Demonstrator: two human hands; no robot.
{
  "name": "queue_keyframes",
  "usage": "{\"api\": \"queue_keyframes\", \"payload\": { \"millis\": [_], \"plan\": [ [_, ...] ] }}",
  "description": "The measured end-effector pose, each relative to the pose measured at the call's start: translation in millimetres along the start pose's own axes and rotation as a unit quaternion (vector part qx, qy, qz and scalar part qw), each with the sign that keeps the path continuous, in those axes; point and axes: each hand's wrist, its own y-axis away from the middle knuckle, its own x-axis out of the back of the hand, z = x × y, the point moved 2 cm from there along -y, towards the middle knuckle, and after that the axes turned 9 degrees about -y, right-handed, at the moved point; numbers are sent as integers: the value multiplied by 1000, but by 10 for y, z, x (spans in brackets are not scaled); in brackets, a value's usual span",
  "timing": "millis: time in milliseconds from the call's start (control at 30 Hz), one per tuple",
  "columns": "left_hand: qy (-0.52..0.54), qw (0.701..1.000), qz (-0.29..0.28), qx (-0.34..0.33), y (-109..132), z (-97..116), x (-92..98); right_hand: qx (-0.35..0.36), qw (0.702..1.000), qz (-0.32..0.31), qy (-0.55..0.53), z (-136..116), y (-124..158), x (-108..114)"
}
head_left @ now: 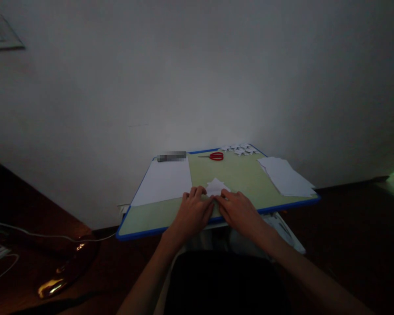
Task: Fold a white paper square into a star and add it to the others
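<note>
A small folded piece of white paper [216, 186] lies near the front of the table, its pointed tip facing away from me. My left hand [194, 206] grips its left edge, fingers bent. On the other side my right hand [238, 210] pinches the right edge between thumb and fingers. Both thumbs meet at the paper's near edge, where they hide part of it. Beyond the paper, red-handled scissors [216, 156] lie with the blades pointing left. Several small folded white paper pieces [241, 150] sit together at the far right corner.
The pale green table [151, 218] has a blue rim and stands against a grey wall [197, 78]. A large white sheet [166, 180] covers its left part, with a dark blurred-out object [171, 156] on its far edge. Stacked white sheets [285, 176] lie at the right.
</note>
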Motion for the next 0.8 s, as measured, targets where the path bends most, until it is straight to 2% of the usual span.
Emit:
{"api": "queue_keyframes", "payload": {
  "millis": [200, 300, 333, 400, 533, 633, 800],
  "plan": [
    [77, 997, 18, -7, 84, -81, -104, 0, 1000, -13, -10, 15, 20, 12],
    [166, 986, 11, -18, 6, -242, -64, 1, 1000, -9, -3, 13, 18, 11],
    [194, 981, -5, 3, -74, -352, -40, -1, 1000, -10, 0, 10, 12, 13],
    [173, 975, -37, 132, -306, -681, 7, -5, 1000, -15, 7, 5, -8, 23],
    [82, 958, -12, 276, -898, -1412, 28, -2, 1000, -19, 13, 3, -46, 61],
    [46, 948, -39, 311, -1223, -1771, -115, -5, 1000, -16, 16, 18, -50, 79],
    [9, 947, -88, 308, -1450, -1949, -338, 2, 1000, -8, 9, 49, -48, 87]
  ]
}}
